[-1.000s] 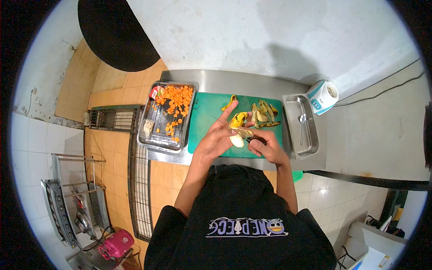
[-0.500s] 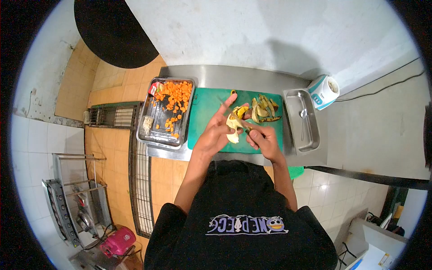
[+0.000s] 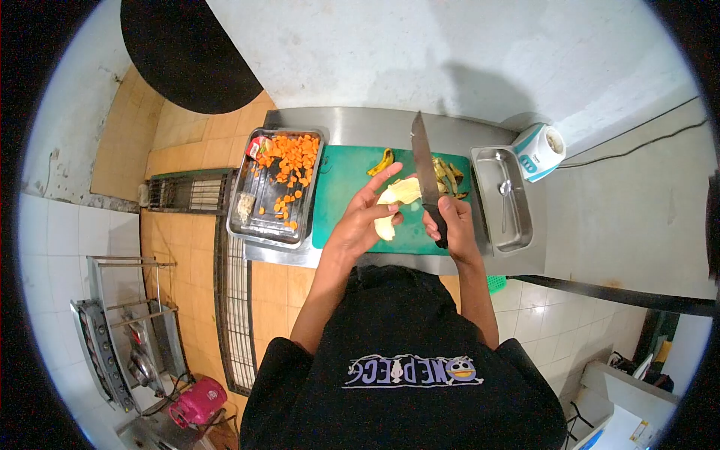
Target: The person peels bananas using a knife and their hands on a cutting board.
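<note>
My left hand (image 3: pixel 360 223) grips a peeled, pale yellow banana (image 3: pixel 403 192) above the green cutting board (image 3: pixel 337 180), with the index finger stretched out. My right hand (image 3: pixel 456 225) is closed round the black handle of a knife (image 3: pixel 426 161), whose blade points up and away, just right of the banana. Behind the blade, a heap of banana peels (image 3: pixel 452 172) lies at the board's right side, partly hidden. A separate yellow peel piece (image 3: pixel 381 162) rests near the board's far edge.
At left, a metal tray (image 3: pixel 262 237) holds sliced carrots (image 3: pixel 298 154), a red packet (image 3: pixel 259 148) and a small clear bag (image 3: pixel 245 206). On the right are a steel pan (image 3: pixel 516 244) with a spoon (image 3: pixel 505 189) inside and a white-and-teal roll (image 3: pixel 541 152). A wall (image 3: pixel 390 60) rises behind the counter.
The knife has swung upright and away from the banana. A strip of yellow peel has left the banana, and a peel piece now shows clearly on the board's far side.
</note>
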